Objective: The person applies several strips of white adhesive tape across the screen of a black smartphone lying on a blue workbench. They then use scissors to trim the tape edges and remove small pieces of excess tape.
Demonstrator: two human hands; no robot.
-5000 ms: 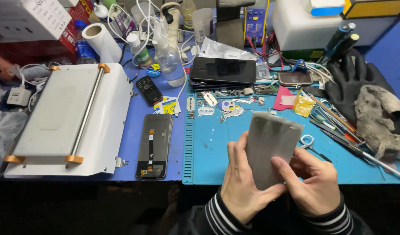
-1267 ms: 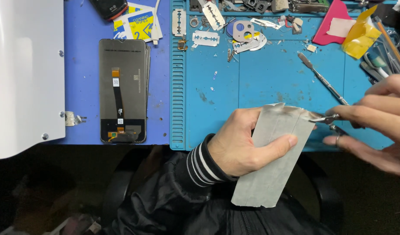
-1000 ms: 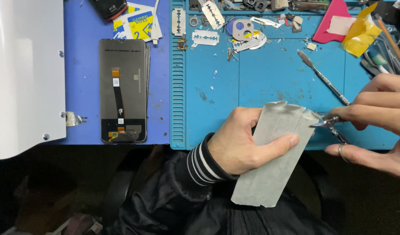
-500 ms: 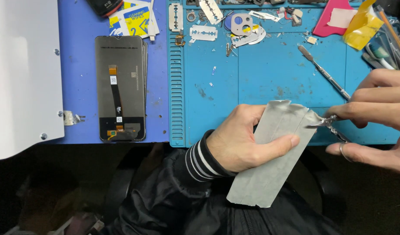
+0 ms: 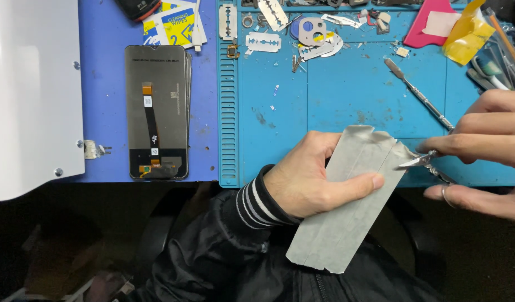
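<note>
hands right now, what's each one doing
Left hand: closed on the grey packet.
Right hand: closed on small scissors at the packet's top corner.

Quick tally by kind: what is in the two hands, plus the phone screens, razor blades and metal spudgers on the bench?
Grey flat panel, in left hand: 1
Small scissors, in right hand: 1
Phone screen stack, number of screens unclear: 1
Razor blades,: 3
Metal spudger: 1
Total: 7

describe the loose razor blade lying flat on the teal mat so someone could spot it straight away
Start at the teal mat and go to its top left part, right of the slotted edge. The razor blade lies flat there, pale and double-edged. Unlike the blade standing lengthwise beside it, this one lies sideways.
</note>
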